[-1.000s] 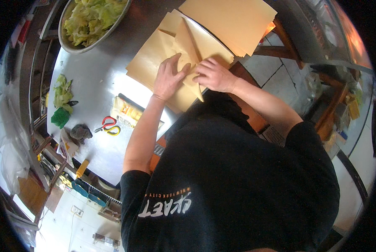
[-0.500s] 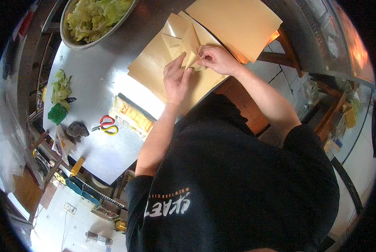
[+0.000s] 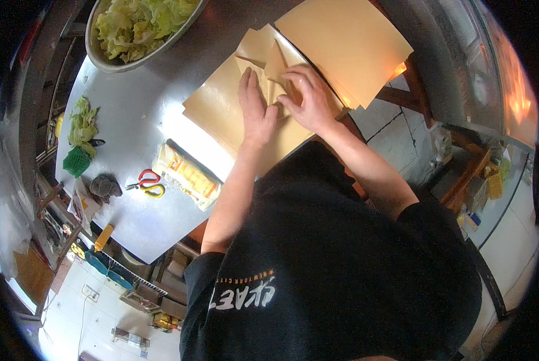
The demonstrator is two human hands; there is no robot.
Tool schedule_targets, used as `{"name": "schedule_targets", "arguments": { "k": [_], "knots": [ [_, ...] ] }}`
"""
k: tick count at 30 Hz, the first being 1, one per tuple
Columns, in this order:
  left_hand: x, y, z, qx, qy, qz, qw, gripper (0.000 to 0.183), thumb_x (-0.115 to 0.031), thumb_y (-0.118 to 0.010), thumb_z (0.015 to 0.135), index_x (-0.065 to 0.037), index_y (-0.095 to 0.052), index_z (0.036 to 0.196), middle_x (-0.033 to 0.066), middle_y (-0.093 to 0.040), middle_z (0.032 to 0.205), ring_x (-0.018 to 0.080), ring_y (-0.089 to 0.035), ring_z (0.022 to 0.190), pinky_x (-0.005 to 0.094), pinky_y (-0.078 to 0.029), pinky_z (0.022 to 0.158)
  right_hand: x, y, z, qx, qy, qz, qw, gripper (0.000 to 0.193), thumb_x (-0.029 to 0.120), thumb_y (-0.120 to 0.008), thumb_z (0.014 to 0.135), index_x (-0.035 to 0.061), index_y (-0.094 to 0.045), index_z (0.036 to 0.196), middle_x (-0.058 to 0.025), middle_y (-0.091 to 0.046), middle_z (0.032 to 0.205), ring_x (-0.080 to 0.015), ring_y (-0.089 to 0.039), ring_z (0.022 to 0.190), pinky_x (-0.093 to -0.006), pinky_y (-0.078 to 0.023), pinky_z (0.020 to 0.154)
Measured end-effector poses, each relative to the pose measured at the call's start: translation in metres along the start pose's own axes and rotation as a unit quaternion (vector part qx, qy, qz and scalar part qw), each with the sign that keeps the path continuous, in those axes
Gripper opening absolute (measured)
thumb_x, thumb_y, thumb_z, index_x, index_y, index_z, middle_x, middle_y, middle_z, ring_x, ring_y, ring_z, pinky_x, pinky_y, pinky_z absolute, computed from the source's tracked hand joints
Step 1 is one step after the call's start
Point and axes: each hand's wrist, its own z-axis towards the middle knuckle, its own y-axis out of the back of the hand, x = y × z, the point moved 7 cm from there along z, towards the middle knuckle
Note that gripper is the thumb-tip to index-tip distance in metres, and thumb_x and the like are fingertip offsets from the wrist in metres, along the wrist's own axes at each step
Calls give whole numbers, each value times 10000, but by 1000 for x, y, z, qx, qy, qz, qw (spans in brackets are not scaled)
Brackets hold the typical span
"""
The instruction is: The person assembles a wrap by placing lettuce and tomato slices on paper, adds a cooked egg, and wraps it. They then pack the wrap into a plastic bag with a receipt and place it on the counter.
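Observation:
A sheet of brown paper (image 3: 272, 67), partly folded into a pointed, cone-like shape, lies on a stack of brown paper (image 3: 212, 102) on the metal table. My left hand (image 3: 257, 117) lies along the left side of the fold, its fingers stretched out flat and its thumb by the lower end. From the right, my right hand (image 3: 310, 99) curves its fingers and thumb onto the fold and grips it. What is under the fingertips is hidden.
A second brown paper stack (image 3: 344, 42) lies at the far right. A metal bowl of lettuce (image 3: 95, 45) stands far left. On the table's left are loose lettuce (image 3: 83, 123), a green scrubber (image 3: 77, 162), a dark scourer (image 3: 105, 187), scissors (image 3: 149, 183) and a printed package (image 3: 188, 174).
My left fingers have straightened and moved up along the fold. My right hand has gone from a fingertip pinch to a wider hold, thumb lower. The view has shifted slightly.

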Motion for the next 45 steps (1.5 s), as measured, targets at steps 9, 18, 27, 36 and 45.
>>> {"name": "schedule_targets", "arguments": {
  "k": [9, 18, 27, 36, 45],
  "knots": [
    [16, -11, 10, 61, -32, 6, 998, 596, -185, -577, 838, 25, -530, 1393, 278, -581, 1366, 464, -510, 1315, 610, -246, 1237, -8, -34, -6, 23, 30, 153, 987, 428, 106, -498, 1065, 2, -543, 1478, -177, -564, 1517, -335, -471, 1473, -416, -374, 1217],
    [-10, 5, 14, -71, -52, 84, 993, 369, -130, -692, 844, -35, -596, 1187, 179, -600, 1111, 417, -489, 1124, 523, -415, 989, -23, -40, 3, 51, -11, 137, 989, 235, 124, -589, 1053, -20, -674, 1217, -146, -703, 1218, -266, -677, 1105, -348, -527, 969],
    [16, 8, 3, -64, 115, -65, 989, 329, -159, -835, 831, -36, -598, 1023, 151, -612, 1112, 349, -529, 1099, 450, -444, 963, 3, -18, 84, 105, 61, 128, 984, 206, 86, -752, 925, 16, -694, 1110, -83, -651, 958, -212, -663, 893, -328, -530, 767],
    [25, 19, 36, -28, 107, -315, 942, 364, 40, -815, 776, -11, -586, 1054, 106, -624, 1060, 232, -624, 999, 332, -512, 896, 65, 16, 35, 164, 334, -70, 926, 223, 59, -667, 778, 76, -738, 989, -79, -649, 914, -289, -632, 952, -419, -540, 844],
    [16, 22, 44, 102, -22, -101, 989, 284, -11, -729, 775, -48, -775, 1053, 117, -711, 1192, 308, -663, 1098, 369, -530, 945, 38, -7, -16, 131, 378, -190, 897, 202, 133, -566, 917, 35, -691, 1043, -97, -644, 981, -298, -628, 989, -433, -542, 893]
  ]
}}
